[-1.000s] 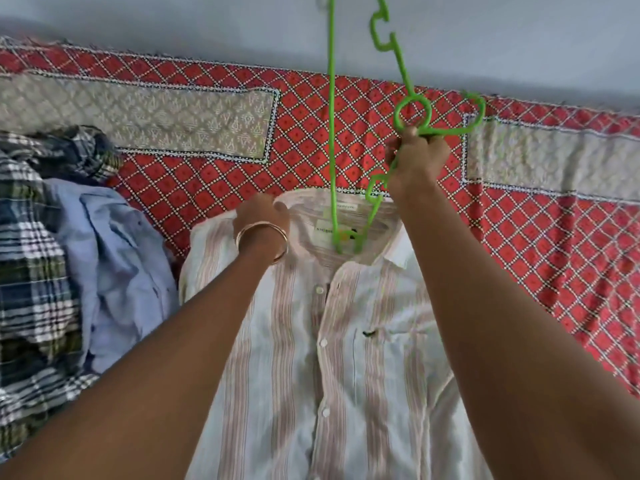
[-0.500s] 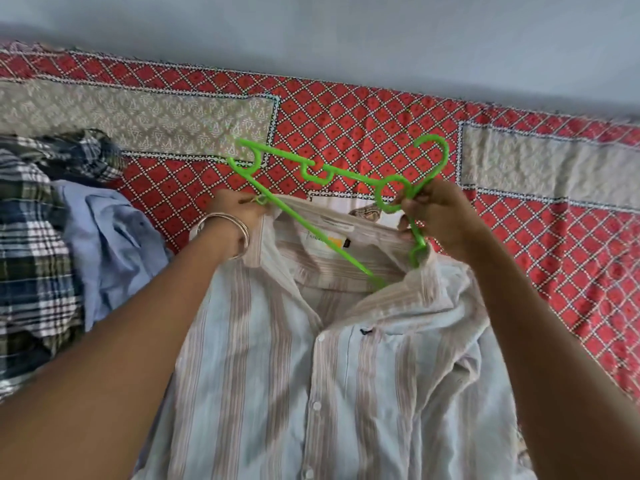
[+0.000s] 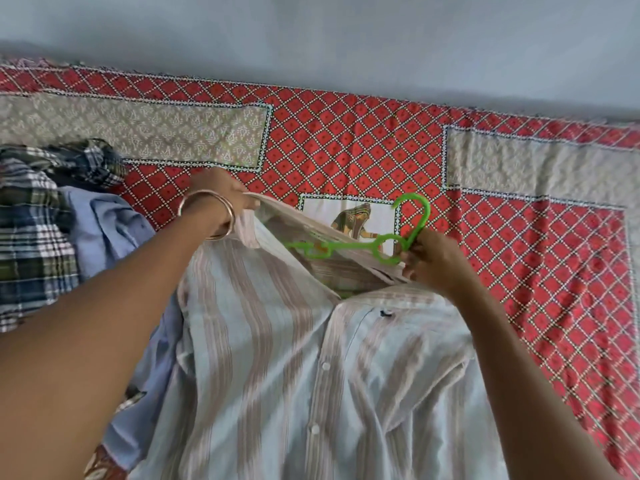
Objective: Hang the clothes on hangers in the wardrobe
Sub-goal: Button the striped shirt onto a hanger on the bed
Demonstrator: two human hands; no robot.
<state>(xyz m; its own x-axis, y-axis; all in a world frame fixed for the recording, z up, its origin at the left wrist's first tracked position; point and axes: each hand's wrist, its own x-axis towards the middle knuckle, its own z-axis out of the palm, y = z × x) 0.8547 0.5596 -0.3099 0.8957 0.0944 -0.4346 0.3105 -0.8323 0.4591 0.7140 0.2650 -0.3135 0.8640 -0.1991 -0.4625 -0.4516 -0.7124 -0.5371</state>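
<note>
A striped shirt (image 3: 311, 375), pale with brownish bands and white buttons down the front, lies spread on a red diamond-patterned bedspread (image 3: 346, 140). The left hand (image 3: 218, 192), a metal bangle (image 3: 207, 216) on its wrist, pinches the shirt's collar edge at the left side of the neck opening and holds it lifted. The right hand (image 3: 429, 258) grips a green plastic hanger (image 3: 363, 245) at the base of its hook, at the right side of that same opening; the hanger's far arm runs leftward into the opening and is partly hidden under the raised collar, while its hook curves up just beyond the shirt. Past the collar, a printed panel (image 3: 349, 220) on the bedspread shows a figure. A small dark mark sits on the shirt's chest, too small to read, and the label inside the neck is blurred. Left of the shirt, touching its edge, lies a plain blue garment (image 3: 104, 237), and further left a heap of dark plaid cloth (image 3: 31, 230)
</note>
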